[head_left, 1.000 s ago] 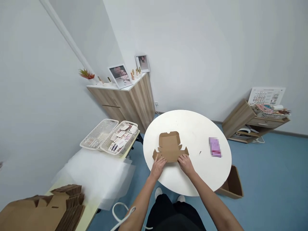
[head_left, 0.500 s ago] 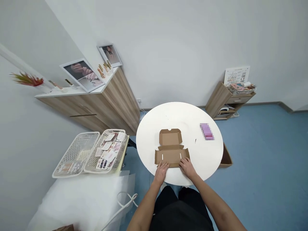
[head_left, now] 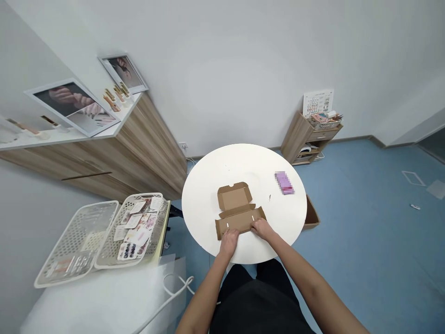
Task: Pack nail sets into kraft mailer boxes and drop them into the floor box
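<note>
On the white table (head_left: 205, 195), flat hands (head_left: 228, 243) (head_left: 262, 229) press a crosswise cardboard blank (head_left: 236, 221), lid (head_left: 233, 196) away.

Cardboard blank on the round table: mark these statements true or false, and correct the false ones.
1. The left hand and right hand both rest on the flat cardboard blank. True.
2. The blank lies on a square table. False: the white table is round.
3. A pixelated pink package lies on the table, apart from the blank. True.
4. The basket nearer the table is empty. False: this white basket holds printed cards.
</note>
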Action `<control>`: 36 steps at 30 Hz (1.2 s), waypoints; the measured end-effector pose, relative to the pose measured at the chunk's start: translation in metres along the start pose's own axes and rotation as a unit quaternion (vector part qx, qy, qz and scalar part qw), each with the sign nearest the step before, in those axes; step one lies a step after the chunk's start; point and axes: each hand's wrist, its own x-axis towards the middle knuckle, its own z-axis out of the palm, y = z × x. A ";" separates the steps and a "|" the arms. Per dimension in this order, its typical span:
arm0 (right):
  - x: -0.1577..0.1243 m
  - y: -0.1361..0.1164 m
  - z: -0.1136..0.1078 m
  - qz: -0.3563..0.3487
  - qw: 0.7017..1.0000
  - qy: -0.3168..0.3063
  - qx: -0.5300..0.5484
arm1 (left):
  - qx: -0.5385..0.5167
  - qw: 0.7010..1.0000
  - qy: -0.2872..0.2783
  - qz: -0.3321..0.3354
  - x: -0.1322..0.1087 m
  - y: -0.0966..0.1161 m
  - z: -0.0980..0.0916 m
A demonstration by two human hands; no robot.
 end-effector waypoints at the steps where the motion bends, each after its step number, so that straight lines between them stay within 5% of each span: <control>1: 0.002 0.002 -0.004 0.005 1.000 -0.003 0.001 | 0.001 1.000 0.005 -0.007 0.003 0.006 0.001; 7: 0.009 0.006 -0.010 -0.008 1.000 -0.006 0.003 | 0.024 0.997 0.065 -0.037 0.007 0.037 0.016; 13: 0.012 0.015 -0.011 -0.031 0.998 0.031 0.042 | 0.053 0.997 0.056 -0.023 0.005 0.041 0.019; 20: 0.055 0.035 -0.039 0.139 0.958 0.181 0.173 | 0.051 0.997 0.053 -0.038 0.008 0.043 0.020; 29: 0.097 0.031 -0.040 0.317 0.883 0.123 0.322 | -0.019 0.996 0.044 -0.077 0.015 0.038 0.029; 36: 0.095 0.037 -0.044 0.276 0.900 0.079 0.327 | -0.039 0.996 0.019 -0.078 0.020 0.034 0.026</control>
